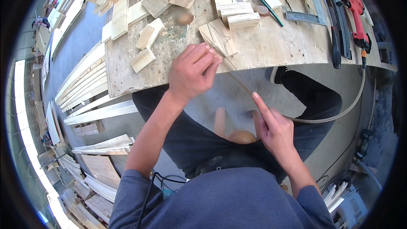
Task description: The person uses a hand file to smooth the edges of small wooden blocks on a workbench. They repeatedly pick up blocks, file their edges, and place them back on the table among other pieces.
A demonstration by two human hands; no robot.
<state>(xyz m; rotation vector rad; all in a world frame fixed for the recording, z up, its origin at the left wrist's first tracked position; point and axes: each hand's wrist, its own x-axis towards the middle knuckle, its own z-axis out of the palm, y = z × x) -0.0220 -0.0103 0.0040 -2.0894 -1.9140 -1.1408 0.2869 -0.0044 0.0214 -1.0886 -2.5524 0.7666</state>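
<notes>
A thin bow-like tool [241,83], a narrow brownish strip with a fine dark line beside it, slants from the table edge down toward my right hand [275,129]. That hand is closed round its near end, index finger stretched along it. My left hand [193,70] is closed at the table's front edge, its fingertips pinching the tool's far part; the exact grip is partly hidden. Just beyond those fingertips a small flat wood piece [227,44] lies on the table, with thin dark lines across its face.
On the wooden worktable [292,44] are several wood blocks [243,20], a green pencil [271,10], a metal square [303,17], a dark-handled screwdriver [335,55] and a red air tool [357,12] with a hose [354,108]. Lumber strips [87,80] lie left; a stool [241,137] shows below.
</notes>
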